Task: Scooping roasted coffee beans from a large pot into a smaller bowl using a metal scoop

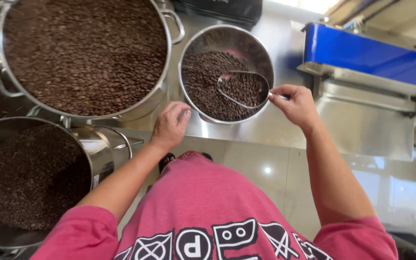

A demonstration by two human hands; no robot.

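The right hand (pixel 297 105) is gripping the handle of a metal scoop (pixel 242 89), fingers clamped on it, its bowl lying full of coffee beans inside the small steel bowl (pixel 261 48) near the table's front edge. The left hand (pixel 170 126) is steadying the bowl's rim, fingers loosely curled against it. A large pot (pixel 85 55) of beans is standing just beside it.

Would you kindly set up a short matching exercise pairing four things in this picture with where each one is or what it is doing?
Things:
1. right hand
2. left hand
3. large pot of beans
4. blue machine part

Places or states:
a. upper right, above a steel surface
b. fingers on the near rim of the small bowl
c. upper left, filled nearly to the rim
d. holding the handle of a metal scoop that lies in the bowl

Pairs: 1-d, 2-b, 3-c, 4-a
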